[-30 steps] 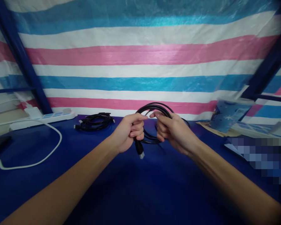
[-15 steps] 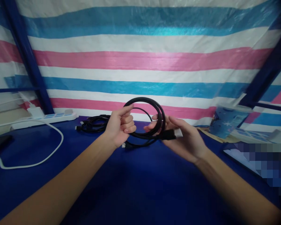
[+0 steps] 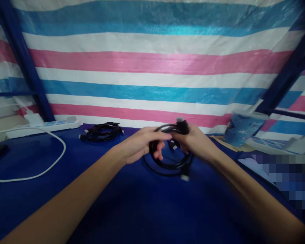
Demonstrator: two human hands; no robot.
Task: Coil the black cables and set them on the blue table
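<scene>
A coiled black cable (image 3: 171, 166) hangs between both hands, slightly blurred, over the blue table (image 3: 142, 210). My left hand (image 3: 144, 144) grips the coil's left side, thumb laid across the top and fingertips curled inside the loop. On the other side, my right hand (image 3: 193, 139) is closed on the coil's upper right, near a black connector (image 3: 182, 126) that points up. A second connector (image 3: 185, 171) with a light tip dangles at the lower right of the coil, and another small plug shows between the hands.
Another black cable coil (image 3: 103, 132) lies at the back left. Behind it is a white power strip (image 3: 56, 125), with a white cord (image 3: 63, 149) looping forward. At right are a blue patterned cup (image 3: 245, 130) and a partly pixelated flat device (image 3: 256, 171).
The held coil has tilted and lowered, its lower loop now nearer me. My right hand has turned from open-palmed to closed on the coil, and my left hand has moved right along it.
</scene>
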